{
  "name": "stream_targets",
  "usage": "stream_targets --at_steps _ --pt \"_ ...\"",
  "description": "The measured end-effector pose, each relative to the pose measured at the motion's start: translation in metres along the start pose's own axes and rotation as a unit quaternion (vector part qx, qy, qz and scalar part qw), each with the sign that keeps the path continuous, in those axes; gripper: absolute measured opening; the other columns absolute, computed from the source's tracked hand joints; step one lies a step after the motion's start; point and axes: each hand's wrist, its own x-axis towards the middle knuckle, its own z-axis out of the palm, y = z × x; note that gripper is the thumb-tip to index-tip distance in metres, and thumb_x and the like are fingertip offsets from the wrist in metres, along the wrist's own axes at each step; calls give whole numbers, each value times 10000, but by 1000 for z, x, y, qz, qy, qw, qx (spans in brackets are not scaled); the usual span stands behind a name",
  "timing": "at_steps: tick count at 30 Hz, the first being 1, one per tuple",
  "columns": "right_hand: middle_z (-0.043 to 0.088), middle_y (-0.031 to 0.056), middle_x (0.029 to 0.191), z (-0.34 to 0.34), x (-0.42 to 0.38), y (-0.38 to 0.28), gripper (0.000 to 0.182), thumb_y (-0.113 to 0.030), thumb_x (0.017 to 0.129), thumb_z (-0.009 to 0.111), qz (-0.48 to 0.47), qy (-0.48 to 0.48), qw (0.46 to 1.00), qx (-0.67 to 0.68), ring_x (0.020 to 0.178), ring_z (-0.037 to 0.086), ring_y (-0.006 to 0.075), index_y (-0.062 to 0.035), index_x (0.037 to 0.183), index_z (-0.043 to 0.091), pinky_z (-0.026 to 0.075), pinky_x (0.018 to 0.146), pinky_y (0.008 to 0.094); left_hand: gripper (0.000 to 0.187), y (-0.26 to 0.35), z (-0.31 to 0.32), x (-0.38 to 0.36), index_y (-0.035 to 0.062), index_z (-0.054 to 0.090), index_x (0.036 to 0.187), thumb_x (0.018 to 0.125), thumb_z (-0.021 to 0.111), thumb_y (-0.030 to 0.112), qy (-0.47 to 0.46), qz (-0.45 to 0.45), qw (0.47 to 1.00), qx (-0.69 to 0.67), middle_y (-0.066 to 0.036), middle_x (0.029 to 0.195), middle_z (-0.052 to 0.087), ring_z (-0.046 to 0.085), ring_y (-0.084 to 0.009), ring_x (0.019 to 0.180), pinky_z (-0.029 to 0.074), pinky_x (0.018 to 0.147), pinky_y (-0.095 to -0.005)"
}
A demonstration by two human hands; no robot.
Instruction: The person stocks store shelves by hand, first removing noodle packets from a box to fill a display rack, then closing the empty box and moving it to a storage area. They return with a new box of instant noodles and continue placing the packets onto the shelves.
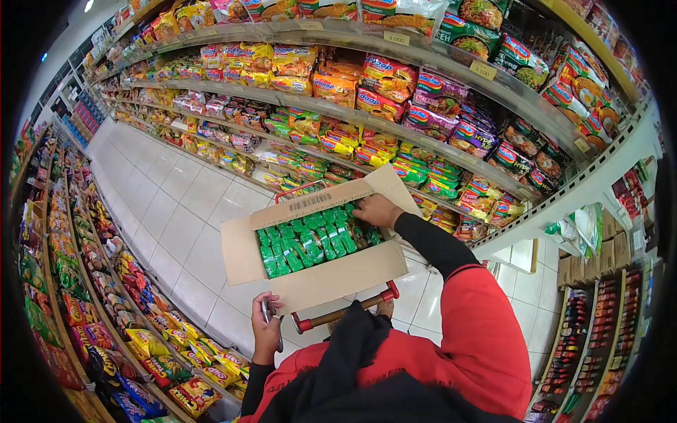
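Observation:
An open cardboard box sits in front of me on a red-handled cart, its flaps spread outward. Rows of shiny green packets fill it, with a looser part at the right end. My right hand reaches over the box's right far corner, its fingers bent down against the packets there. What those fingertips hold, if anything, is hidden. Beside the near left corner, my left hand is closed around a slim dark phone, seen nearly edge-on.
Tall shelves of instant noodle packs curve along the far side, with price tags on their edges. Snack bag shelves line the left. White tiled floor runs between. Bottle racks stand at the right.

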Motion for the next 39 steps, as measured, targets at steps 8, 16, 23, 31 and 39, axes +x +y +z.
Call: stream_targets --at_steps 8,16,23,31,39 --pt "531 103 761 -74 -20 -10 111 -102 753 542 122 160 969 143 754 593 285 -110 864 551 484 613 412 591 0 -1 1 25 440 1185 617 349 -110 15 -11 1000 12 -114 1057 533 540 -189 944 431 871 -306" --pt "540 93 1028 -104 -160 20 128 -174 958 457 520 418 380 640 745 662 261 -46 960 455 591 675 340 604 -1 -2 1 25 436 1190 608 360 -117 27 -25 999 -3 -115 1069 530 525 -197 971 417 901 -319" --pt "520 102 1062 53 -201 63 180 -217 987 398 507 561 406 514 839 630 247 -39 1000 415 569 734 340 616 5 4 1 15 427 1193 590 358 -95 39 -37 999 -1 -119 1064 516 526 -209 985 402 930 -320" --pt "459 160 1084 81 -149 125 236 -211 995 363 513 603 364 490 935 590 280 -11 1120 346 530 823 379 642 11 11 0 3 427 1189 558 345 -79 66 -41 997 15 -117 1050 509 522 -197 987 392 958 -320" --pt "275 243 1273 102 -140 128 644 -101 919 507 600 549 538 222 1193 395 352 30 1383 80 407 893 367 551 12 10 -2 36 429 1202 654 444 -11 58 -44 997 27 -88 1064 508 515 -197 1016 387 971 -341"
